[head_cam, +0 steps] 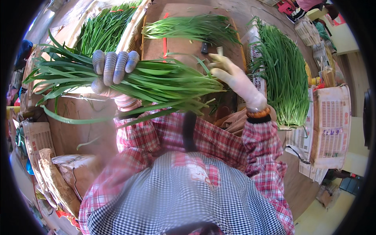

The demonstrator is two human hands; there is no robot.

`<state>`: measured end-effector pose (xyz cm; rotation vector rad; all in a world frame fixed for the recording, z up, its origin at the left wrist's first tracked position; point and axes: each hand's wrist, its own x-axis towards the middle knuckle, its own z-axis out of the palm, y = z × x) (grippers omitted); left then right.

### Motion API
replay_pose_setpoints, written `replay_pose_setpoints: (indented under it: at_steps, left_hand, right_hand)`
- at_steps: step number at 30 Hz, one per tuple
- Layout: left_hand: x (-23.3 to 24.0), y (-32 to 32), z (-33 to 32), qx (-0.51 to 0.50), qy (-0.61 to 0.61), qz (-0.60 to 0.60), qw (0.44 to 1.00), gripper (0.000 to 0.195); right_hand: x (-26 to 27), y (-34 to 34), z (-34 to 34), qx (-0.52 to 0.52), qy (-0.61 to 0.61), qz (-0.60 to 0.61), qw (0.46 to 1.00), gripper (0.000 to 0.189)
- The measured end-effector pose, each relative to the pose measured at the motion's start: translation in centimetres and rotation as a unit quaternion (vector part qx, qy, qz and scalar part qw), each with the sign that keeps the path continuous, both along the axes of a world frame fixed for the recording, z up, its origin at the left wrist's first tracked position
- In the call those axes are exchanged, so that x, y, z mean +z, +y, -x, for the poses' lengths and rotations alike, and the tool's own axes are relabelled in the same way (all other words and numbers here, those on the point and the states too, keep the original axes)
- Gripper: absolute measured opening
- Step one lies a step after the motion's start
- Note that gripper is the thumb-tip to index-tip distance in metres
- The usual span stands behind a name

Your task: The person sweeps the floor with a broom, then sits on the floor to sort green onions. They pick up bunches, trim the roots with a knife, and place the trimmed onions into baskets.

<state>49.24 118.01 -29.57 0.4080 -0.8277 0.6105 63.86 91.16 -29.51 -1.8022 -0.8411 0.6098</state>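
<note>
My left hand (113,72), in a grey-striped knit glove, grips a thick bunch of long flat green leaves, likely garlic chives (164,80). The bunch lies sideways above my lap, leaf tips to the left, pale cut ends to the right. My right hand (227,70), in a thin pale glove, is by the cut ends with its fingers apart; a loose leaf reaches towards its fingertips. Beyond, a smaller heap of the greens (194,28) lies on a brown board (182,53), over a red strip (164,44). A small black object (204,48) is beside that heap.
Crates of similar greens stand at the upper left (105,32) and right (282,70). A white plastic crate (332,126) stands at the far right, another (39,136) at the left near a cardboard box (76,167). Part of another person (308,4) shows at the top right.
</note>
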Motion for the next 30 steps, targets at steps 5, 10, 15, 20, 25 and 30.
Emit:
replay_pose_setpoints:
  at_steps: [5, 10, 15, 20, 25, 30]
  left_hand:
    - [-0.3, 0.3, -0.3, -0.016, -0.052, -0.077, 0.996, 0.022]
    - [0.5, 0.9, 0.1, 0.004, -0.054, -0.117, 0.992, 0.021]
    - [0.1, 1.3, 0.0, -0.005, -0.084, -0.115, 0.99, 0.019]
    - [0.6, 0.5, 0.1, -0.005, -0.069, -0.128, 0.989, 0.018]
    - [1.2, 0.2, -0.6, -0.033, -0.103, -0.165, 0.98, 0.021]
    - [2.6, 1.3, 0.0, -0.053, -0.143, -0.23, 0.961, 0.022]
  right_hand:
    - [-0.4, 1.9, 1.9, -0.023, 0.092, -0.098, 0.991, 0.027]
    - [-2.0, -2.1, 1.3, -0.178, 0.098, -0.24, 0.949, 0.02]
    - [-4.4, -10.5, -1.3, -0.218, -0.13, 0.118, 0.96, 0.028]
    - [0.1, -4.9, 2.4, -0.09, -0.191, 0.088, 0.973, 0.044]
    - [-1.5, 1.5, 4.8, -0.097, 0.072, -0.06, 0.991, 0.028]
    - [-1.8, -0.4, 4.2, -0.232, 0.015, -0.159, 0.959, 0.017]
